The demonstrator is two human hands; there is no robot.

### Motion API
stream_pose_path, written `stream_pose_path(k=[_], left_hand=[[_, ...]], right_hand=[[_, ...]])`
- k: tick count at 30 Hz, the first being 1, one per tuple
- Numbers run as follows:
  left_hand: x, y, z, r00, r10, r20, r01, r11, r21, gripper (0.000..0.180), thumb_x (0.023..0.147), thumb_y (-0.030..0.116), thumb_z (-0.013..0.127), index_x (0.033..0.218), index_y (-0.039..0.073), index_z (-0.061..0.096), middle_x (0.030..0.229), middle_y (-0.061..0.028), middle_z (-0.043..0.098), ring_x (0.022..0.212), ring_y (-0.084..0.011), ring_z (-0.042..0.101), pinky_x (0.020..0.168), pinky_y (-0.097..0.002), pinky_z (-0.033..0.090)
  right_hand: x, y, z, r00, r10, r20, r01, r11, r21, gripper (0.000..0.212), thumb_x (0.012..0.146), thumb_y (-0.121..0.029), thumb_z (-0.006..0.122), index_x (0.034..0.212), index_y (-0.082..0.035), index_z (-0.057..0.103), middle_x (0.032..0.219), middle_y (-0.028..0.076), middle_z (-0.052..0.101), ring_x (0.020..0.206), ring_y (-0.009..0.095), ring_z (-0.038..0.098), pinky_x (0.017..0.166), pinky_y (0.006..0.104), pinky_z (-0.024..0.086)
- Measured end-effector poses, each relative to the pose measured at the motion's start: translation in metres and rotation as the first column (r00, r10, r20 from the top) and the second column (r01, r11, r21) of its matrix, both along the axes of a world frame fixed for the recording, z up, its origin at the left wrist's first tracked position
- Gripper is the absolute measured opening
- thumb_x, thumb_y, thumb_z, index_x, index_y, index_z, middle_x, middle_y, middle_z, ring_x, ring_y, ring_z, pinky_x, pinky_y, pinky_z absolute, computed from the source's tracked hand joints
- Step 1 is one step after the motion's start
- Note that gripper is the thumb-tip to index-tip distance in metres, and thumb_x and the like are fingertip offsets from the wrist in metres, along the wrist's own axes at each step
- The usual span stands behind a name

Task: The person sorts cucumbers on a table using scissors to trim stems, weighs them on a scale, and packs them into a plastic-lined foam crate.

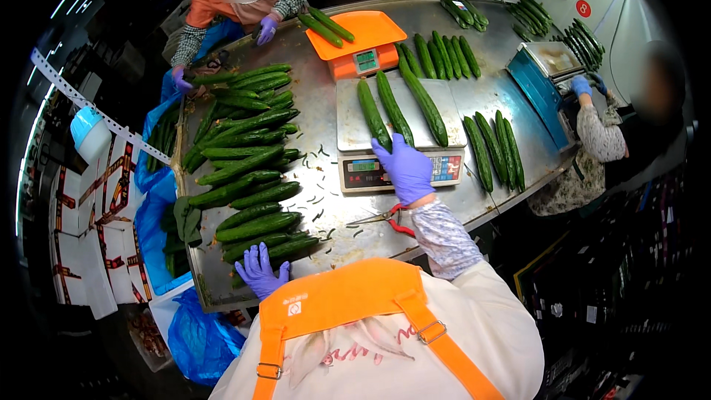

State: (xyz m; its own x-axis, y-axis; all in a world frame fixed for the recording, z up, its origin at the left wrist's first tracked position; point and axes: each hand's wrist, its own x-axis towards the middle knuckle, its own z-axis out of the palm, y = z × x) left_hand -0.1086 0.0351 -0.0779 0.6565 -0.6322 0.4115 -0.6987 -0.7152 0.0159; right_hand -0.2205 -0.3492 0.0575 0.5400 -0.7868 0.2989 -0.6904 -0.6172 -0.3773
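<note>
Gloved in purple, the person's right hand (407,170) reaches over the near edge of a steel-topped scale (349,115), its fingertips at the near ends of the left cucumber (375,117) and the middle cucumber (392,104); whether they grip or merely touch cannot be told. Both cucumbers point away from that hand, and a third, longer cucumber (426,106) lies on the pan ahead and to its right. Well to its left, the person's left hand (263,270) is spread wide, fingers at the near end of a cucumber heap (270,194).

Weight from the resting fingertips could spoil the reading, since any push on the pan counts with the cucumbers. The palm hangs close above the keypad (446,169), so a dropped wrist might press a button. A sideways nudge could roll the smooth cucumbers, and the longer one, which seems to overhang the far edge, would be the likeliest to tip. Just below the right wrist, scissors (389,215) with red handles lie beside the sleeve (444,237); a careless pull back could snag or drag them. Leaning hard on the left hand might shift the heap, as the cucumbers there lie loosely over one another.
</note>
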Motion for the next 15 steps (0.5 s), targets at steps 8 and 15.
stream_pose_path(k=[8, 15], left_hand=[[0.000, -0.005, 0.001, 1.000, -0.019, 0.022, 0.020, 0.999, -0.036, 0.081, 0.071, 0.046, 0.069, 0.140, 0.013, 0.043, 0.141, -0.0091, 0.040, 0.135, -0.0301, 0.032, 0.113, -0.0583, 0.012], [-0.001, -0.003, 0.004, 0.999, -0.007, 0.035, 0.008, 1.000, -0.014, 0.085, 0.070, 0.047, 0.070, 0.144, 0.017, 0.038, 0.145, -0.0079, 0.037, 0.136, -0.0283, 0.031, 0.114, -0.0548, 0.012]], right_hand=[[-0.046, -0.090, -0.009, 0.950, -0.268, -0.160, 0.263, 0.963, -0.056, 0.049, 0.087, -0.051, 0.057, 0.104, -0.005, 0.055, 0.095, 0.020, 0.061, 0.083, 0.033, 0.062, 0.066, 0.0441, 0.051], [-0.058, -0.099, 0.011, 0.799, -0.237, 0.553, 0.009, 0.924, 0.383, 0.050, 0.088, -0.050, 0.059, 0.091, 0.001, 0.061, 0.071, 0.004, 0.050, 0.066, 0.015, 0.047, 0.059, 0.0325, 0.041]])
